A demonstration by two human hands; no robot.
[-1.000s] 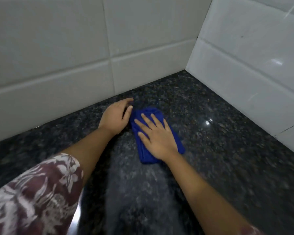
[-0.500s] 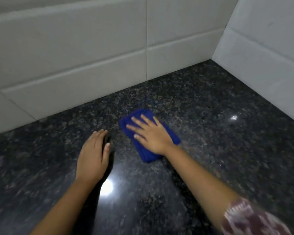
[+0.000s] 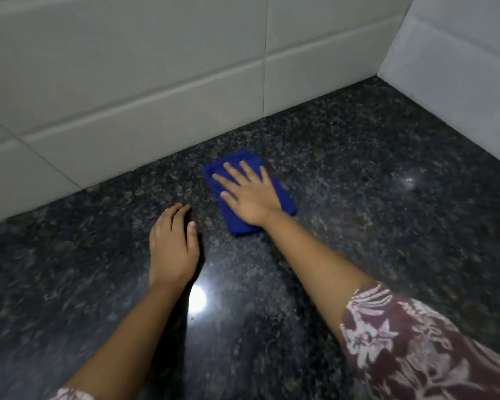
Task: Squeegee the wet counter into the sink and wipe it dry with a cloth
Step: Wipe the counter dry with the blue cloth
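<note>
A folded blue cloth (image 3: 283, 200) lies flat on the dark speckled granite counter (image 3: 373, 215), a short way from the back wall. My right hand (image 3: 247, 192) presses down on the cloth with fingers spread, covering most of it. Just to the left, my left hand (image 3: 172, 246) rests palm down on the bare counter with its fingers together, holding nothing. No squeegee or sink is in view.
White tiled walls (image 3: 145, 82) run along the back and meet a second tiled wall (image 3: 459, 67) at the right, forming a corner. A bright lamp reflection (image 3: 197, 299) shines on the counter by my left wrist.
My right hand has slid the cloth leftwards, away from the corner and along the back wall. My left hand has come off the cloth's side and rests nearer to me.
</note>
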